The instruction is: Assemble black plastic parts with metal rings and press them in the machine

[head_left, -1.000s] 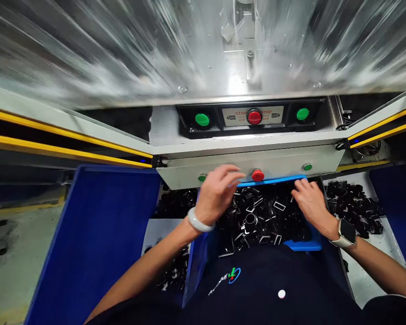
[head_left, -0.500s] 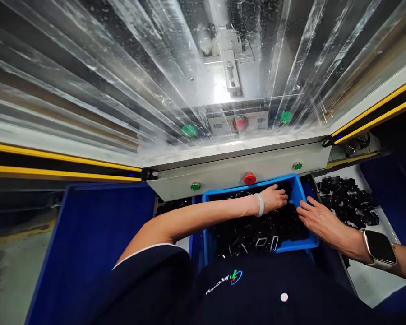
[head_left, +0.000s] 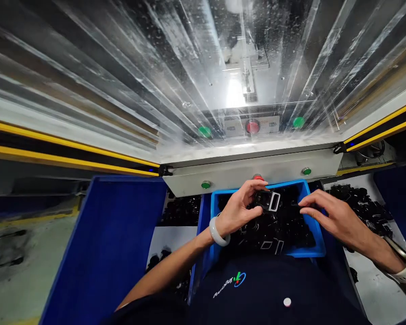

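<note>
My left hand (head_left: pixel 241 206), with a pale bangle at its wrist, is over the blue bin (head_left: pixel 320 246). Its thumb and fingers close around a small black part with a silver rectangular frame (head_left: pixel 274 201) on its right end. My right hand (head_left: pixel 331 214), wearing a watch, is at the bin's right rim. Thumb and index fingertips there come close together in a pinch; something dark may be between them, too small to make out. Below both hands the bin is filled with small shiny black parts (head_left: pixel 291 230), some with silver rectangular outlines.
A machine front (head_left: pixel 230 178) with green buttons (head_left: pixel 206 185) and a partly hidden red button (head_left: pixel 258 177) stands behind the bin. Above it is a clear scratched screen. Black parts lie on white surfaces at the left (head_left: pixel 182 210) and right (head_left: pixel 358 203). Blue panels (head_left: pixel 111 234) flank the area.
My left hand has drawn back leftward from the bin's right part and now has a silver-framed black part. My right hand has turned, its fingers now pinched. The view has shifted slightly.
</note>
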`<move>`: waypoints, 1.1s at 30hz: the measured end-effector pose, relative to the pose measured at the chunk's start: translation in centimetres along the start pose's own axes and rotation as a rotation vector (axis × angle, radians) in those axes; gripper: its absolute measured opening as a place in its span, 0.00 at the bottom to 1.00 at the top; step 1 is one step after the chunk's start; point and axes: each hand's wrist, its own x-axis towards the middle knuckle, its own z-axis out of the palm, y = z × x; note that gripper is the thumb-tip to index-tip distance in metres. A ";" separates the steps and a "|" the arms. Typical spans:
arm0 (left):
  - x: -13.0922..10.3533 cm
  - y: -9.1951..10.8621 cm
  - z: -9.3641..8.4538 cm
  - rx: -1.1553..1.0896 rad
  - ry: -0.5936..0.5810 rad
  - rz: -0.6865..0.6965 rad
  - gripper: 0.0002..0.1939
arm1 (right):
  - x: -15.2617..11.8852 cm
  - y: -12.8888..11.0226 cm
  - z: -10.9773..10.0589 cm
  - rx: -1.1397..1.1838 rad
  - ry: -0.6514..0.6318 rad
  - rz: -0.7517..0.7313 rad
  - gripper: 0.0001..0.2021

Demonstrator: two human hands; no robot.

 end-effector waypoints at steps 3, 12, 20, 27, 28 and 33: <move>-0.4 0.0 0.3 0.085 0.160 0.033 0.23 | 2.3 -2.6 0.3 0.129 0.203 0.106 0.07; 0.7 1.0 1.1 0.513 0.211 0.344 0.24 | 7.2 -5.2 2.1 0.179 0.110 0.027 0.05; 2.3 2.4 -0.4 0.472 0.230 0.257 0.22 | 9.2 -5.3 1.4 0.146 0.133 0.007 0.09; 5.4 5.0 -4.2 0.362 0.291 0.269 0.09 | 15.0 -5.4 -0.8 0.197 0.157 -0.031 0.14; 6.4 5.5 -5.4 0.350 0.338 0.262 0.08 | 17.0 -5.6 -1.8 0.197 0.138 -0.071 0.14; 13.9 8.1 -12.0 0.196 0.607 0.230 0.06 | 30.9 -7.7 -6.6 -0.141 0.566 -0.036 0.19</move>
